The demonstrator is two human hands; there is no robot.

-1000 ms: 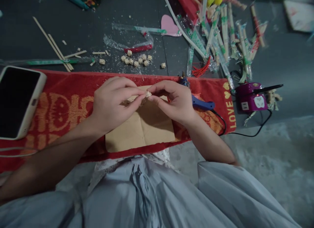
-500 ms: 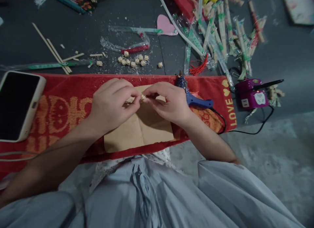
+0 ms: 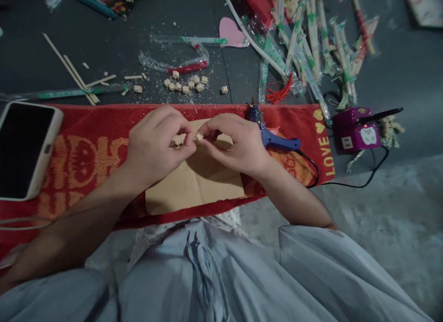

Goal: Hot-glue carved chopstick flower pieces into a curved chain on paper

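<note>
Between the fingertips of both hands is a small pale cluster of short wooden stick pieces [image 3: 198,137], held over a tan cardboard sheet [image 3: 176,193]. My left hand [image 3: 159,144] is closed in a pinch at the cluster's left side. More pale pieces [image 3: 178,140] show behind its thumb and fingers, partly hidden. Thumb and index finger of my right hand [image 3: 235,142] pinch the same cluster from the right. Just right of that hand lies a blue hot glue gun [image 3: 278,141], its nozzle pointing away from me.
A red towel [image 3: 83,123] lies under the cardboard. At left rests a phone [image 3: 26,149]. Several small wooden clusters [image 3: 186,89] and loose sticks [image 3: 74,75] lie beyond the towel. Wrapped stick bundles [image 3: 313,40] fill the back right, near a purple socket block [image 3: 356,130] with a cord.
My left fingertips have shifted slightly left, showing more of the pale pieces behind them. My right hand keeps its pinch almost unchanged. The whole view has drifted a little.
</note>
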